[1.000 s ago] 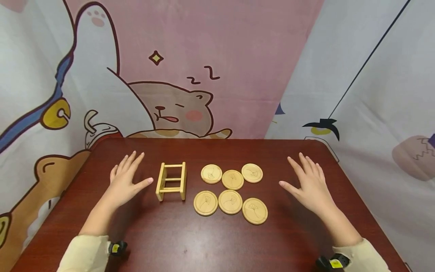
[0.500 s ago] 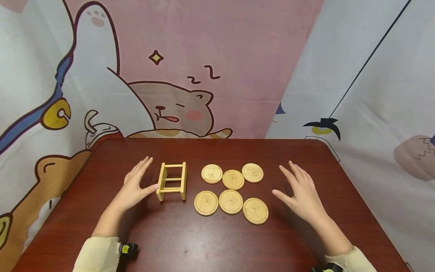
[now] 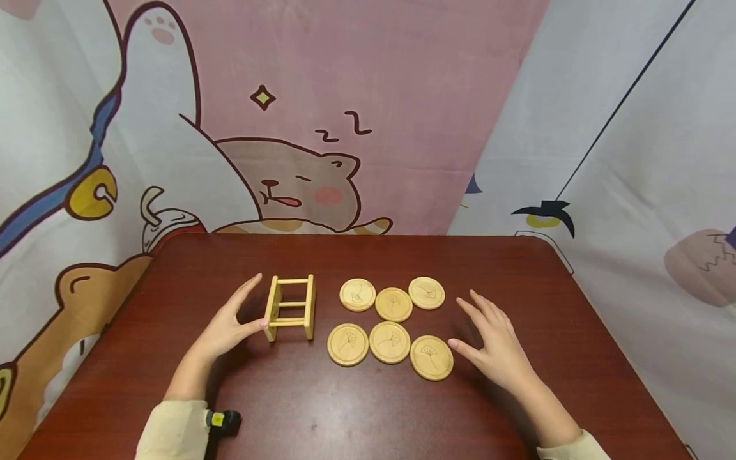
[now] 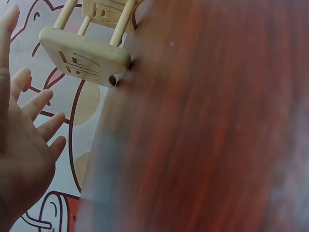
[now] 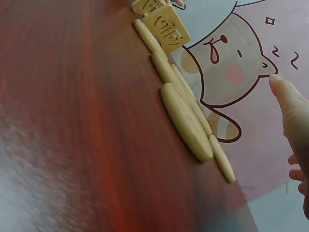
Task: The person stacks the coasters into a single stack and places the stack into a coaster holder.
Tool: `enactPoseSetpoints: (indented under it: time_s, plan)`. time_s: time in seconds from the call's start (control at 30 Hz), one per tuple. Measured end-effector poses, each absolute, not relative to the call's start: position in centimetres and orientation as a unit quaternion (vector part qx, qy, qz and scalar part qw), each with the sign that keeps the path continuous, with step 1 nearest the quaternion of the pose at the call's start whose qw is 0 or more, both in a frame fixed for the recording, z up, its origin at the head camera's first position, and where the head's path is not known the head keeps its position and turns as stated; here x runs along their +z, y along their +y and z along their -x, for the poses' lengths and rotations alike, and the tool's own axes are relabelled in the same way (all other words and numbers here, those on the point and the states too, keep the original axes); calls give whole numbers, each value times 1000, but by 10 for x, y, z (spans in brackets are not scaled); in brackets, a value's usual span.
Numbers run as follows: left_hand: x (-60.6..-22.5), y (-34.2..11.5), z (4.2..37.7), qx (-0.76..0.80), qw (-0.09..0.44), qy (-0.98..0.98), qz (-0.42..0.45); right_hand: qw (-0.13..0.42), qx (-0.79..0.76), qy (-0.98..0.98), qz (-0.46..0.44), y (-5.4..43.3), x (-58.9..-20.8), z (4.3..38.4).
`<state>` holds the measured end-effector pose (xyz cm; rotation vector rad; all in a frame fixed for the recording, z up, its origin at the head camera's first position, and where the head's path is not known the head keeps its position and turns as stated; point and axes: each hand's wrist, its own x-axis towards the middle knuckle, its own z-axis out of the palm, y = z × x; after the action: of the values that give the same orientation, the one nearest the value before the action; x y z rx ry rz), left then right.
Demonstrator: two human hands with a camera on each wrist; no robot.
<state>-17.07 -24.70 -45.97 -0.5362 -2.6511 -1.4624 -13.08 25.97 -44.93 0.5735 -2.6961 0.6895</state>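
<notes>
A small wooden rack (image 3: 310, 306) with two side panels joined by round bars stands left of the middle of the table. My left hand (image 3: 225, 329) is beside it, fingers spread; in the head view its thumb tip overlaps the rack's near left corner, and I cannot tell if they touch. Cut-out marks show on the rack's side panel (image 4: 84, 60) in the left wrist view. Several round wooden coasters (image 3: 390, 342), each with a leaf-like engraving, lie flat in two rows. Right of the nearest coaster (image 3: 432, 358) hovers my right hand (image 3: 496, 342), fingers extended, holding nothing.
The dark red-brown wooden table (image 3: 368, 415) has rounded far corners. A printed cloth (image 3: 402, 128) with cartoon animals hangs behind and around it. A black strap device (image 3: 224, 422) sits at my left wrist.
Both hands have moved inward: the left hand to the right, up to the rack, and the right hand leftward and nearer, toward the coasters. Rack and coasters have stayed in place.
</notes>
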Motion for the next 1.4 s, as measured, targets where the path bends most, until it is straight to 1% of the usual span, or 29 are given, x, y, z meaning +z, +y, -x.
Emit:
enactPoseSetpoints:
  time_s: [0.2, 0.4, 0.77, 1.17, 1.4]
  plan:
    - [-467, -250, 172, -491, 20, -856, 159, 143, 253, -931, -222, 252, -459, 127]
    - [-475, -253, 173, -519, 14, -836, 179, 134, 263, -924, -243, 246, -471, 123]
    - [-485, -256, 175, -536, -1, -821, 195, 86, 287, -923, -242, 241, -486, 119]
    - [-487, -256, 172, -537, -24, -819, 200, 78, 296, -916, -258, 240, -496, 120]
    - [-488, -256, 174, -533, -28, -821, 204, 97, 288, -910, -283, 240, -501, 120]
